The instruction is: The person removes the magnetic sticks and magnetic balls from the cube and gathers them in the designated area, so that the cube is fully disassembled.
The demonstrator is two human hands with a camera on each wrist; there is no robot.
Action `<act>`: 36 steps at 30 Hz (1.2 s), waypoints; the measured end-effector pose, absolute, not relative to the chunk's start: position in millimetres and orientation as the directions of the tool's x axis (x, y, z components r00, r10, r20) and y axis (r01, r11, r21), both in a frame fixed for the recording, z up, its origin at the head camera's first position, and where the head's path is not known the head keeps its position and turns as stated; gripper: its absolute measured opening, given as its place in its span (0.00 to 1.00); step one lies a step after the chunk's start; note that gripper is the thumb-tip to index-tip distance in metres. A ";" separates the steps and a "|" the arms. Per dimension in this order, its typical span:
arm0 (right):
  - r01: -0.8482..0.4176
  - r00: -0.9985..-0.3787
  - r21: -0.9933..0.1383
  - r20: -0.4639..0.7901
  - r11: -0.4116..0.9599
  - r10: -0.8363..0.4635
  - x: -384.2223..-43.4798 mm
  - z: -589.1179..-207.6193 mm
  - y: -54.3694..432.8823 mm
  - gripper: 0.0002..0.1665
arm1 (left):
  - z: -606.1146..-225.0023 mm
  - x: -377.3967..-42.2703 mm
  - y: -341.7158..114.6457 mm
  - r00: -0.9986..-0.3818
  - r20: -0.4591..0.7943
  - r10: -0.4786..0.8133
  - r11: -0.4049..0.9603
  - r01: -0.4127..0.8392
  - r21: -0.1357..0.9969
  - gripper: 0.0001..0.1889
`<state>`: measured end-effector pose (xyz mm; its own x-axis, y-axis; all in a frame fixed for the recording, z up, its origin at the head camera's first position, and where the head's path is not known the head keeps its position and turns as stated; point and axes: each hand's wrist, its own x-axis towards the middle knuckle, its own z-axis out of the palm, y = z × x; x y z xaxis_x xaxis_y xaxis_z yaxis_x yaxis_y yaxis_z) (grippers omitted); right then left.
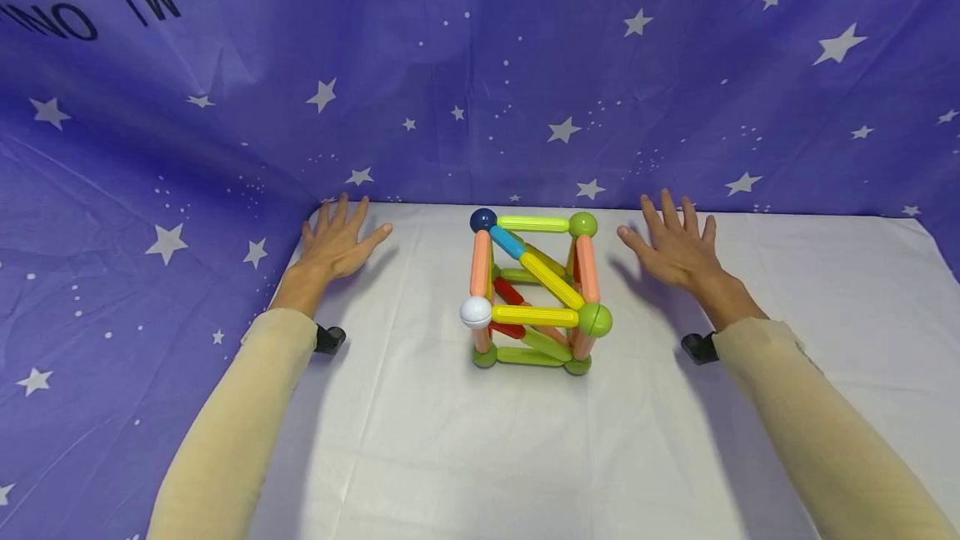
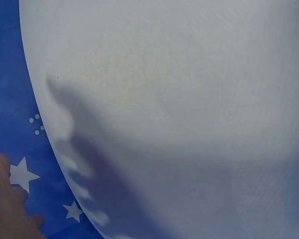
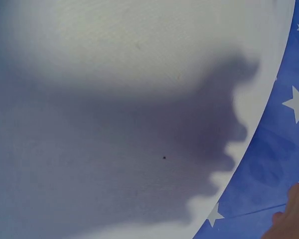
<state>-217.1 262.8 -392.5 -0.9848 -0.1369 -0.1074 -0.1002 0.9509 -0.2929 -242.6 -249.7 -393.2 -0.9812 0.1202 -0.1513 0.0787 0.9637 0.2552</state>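
Note:
A cube-shaped frame of magnetic building rods and balls stands on the white table, its front top edge a yellow rod [image 1: 536, 316] between a white ball [image 1: 476, 312] and a green ball [image 1: 595, 320]. Across its top runs a diagonal of a blue rod [image 1: 507, 242] and a yellow one. A dark blue ball [image 1: 483, 222] marks the back left top corner. To the left of the frame, my left hand [image 1: 333, 244] has its fingers spread and holds nothing. My right hand [image 1: 678, 252], on the other side, is likewise spread with nothing in it. Both hands are apart from the frame.
A white cloth [image 1: 442, 457] covers the table. Purple fabric with white stars [image 1: 465, 65] rises behind its far edge and along the left side. Dark wrist cameras [image 1: 328, 339] sit at both cuffs. In the wrist views, hand shadows fall on the cloth.

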 end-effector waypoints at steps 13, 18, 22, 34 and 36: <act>-0.111 -0.984 -0.307 -0.098 0.945 -0.147 -218.7 -390.4 261.9 0.55 | -395.7 -243.9 -252.1 -0.979 -0.169 0.116 0.966 0.071 0.249 0.49; -0.112 -0.983 -0.296 -0.106 0.949 -0.149 -218.7 -388.7 262.3 0.54 | -394.1 -245.1 -252.2 -0.978 -0.175 0.115 0.967 0.070 0.244 0.49; -0.143 -0.984 -0.303 -0.058 0.942 -0.168 -216.7 -383.8 260.8 0.53 | -391.4 -245.7 -249.8 -0.980 -0.157 0.121 0.964 0.078 0.256 0.49; -0.319 -0.947 -0.690 0.267 0.650 -0.181 -134.1 -337.3 213.2 0.20 | -363.4 -171.9 -186.9 -0.950 0.077 0.304 0.298 0.171 0.939 0.30; -0.306 -0.951 -0.763 0.225 0.569 -0.210 -114.5 -330.2 205.5 0.15 | -361.9 -152.3 -173.6 -0.927 0.097 0.361 0.144 0.159 0.977 0.28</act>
